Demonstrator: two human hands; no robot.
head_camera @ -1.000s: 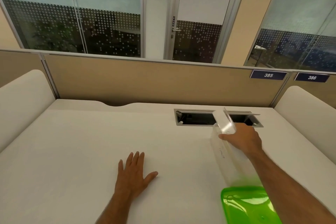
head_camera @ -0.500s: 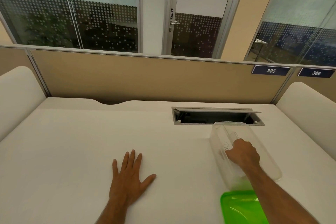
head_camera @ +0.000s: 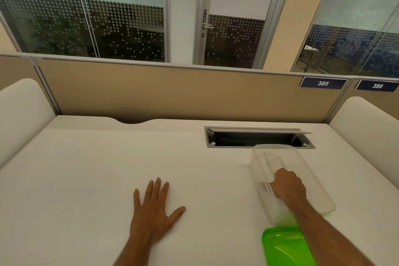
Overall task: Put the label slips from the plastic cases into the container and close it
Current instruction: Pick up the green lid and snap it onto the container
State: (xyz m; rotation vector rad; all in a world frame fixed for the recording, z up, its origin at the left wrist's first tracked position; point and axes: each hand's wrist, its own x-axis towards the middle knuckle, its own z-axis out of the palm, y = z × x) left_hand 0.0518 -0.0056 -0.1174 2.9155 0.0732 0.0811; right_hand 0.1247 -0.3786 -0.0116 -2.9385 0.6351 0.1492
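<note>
The clear container (head_camera: 278,153) stands open at the right of the white desk (head_camera: 86,168). The right hand (head_camera: 288,185) is down inside it, fingers closed around a clear flat piece, probably a plastic case (head_camera: 275,163) with a slip; I cannot tell more. The green lid (head_camera: 282,246) lies off, just near of it, so closing is not yet done. The left hand (head_camera: 154,209) rests flat, fingers spread, holding nothing. Far side: an open cable hatch (head_camera: 257,138), a beige partition (head_camera: 162,93), glass office walls.
</note>
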